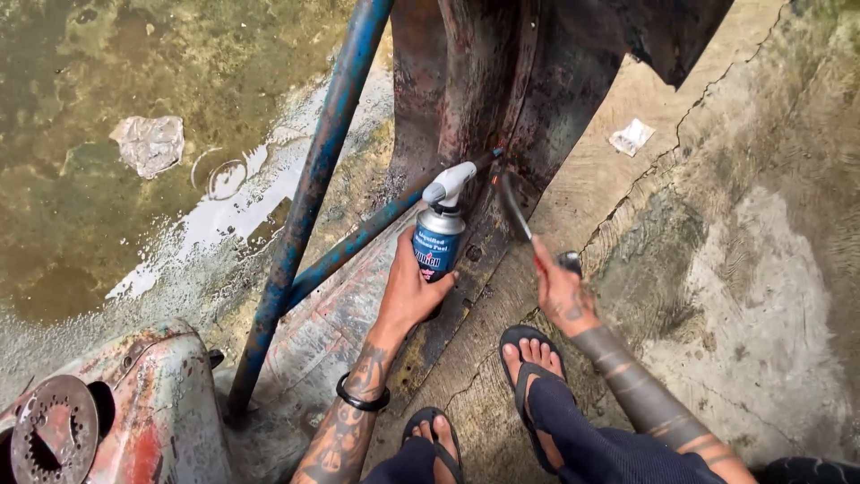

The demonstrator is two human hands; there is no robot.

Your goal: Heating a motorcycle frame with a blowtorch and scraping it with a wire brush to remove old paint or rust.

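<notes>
Rusted sheet metal, a curved body panel point(502, 81) with flaking dark red paint, stands on the concrete floor point(761, 269) ahead of us, and both hands work at its lower seam. We note the left hand point(408, 291) wrapped around a small gas torch canister point(439, 246), blue and silver with a white nozzle head, fingers closed firmly on the can; the nozzle points up and right toward the seam, close to it. The right hand point(560, 291) grips a thin rod-like tool point(515, 211) by its red handle, fingers clenched, the dark tip resting at or just beside the same spot on the panel; we cannot tell whether it touches. A blue painted tube frame point(313, 179) leans left of the canister. Wet floor lies toward the left edge, with a crumpled plastic scrap point(148, 143). Two sandalled feet point(528, 358) sit near the bottom edge.
</notes>
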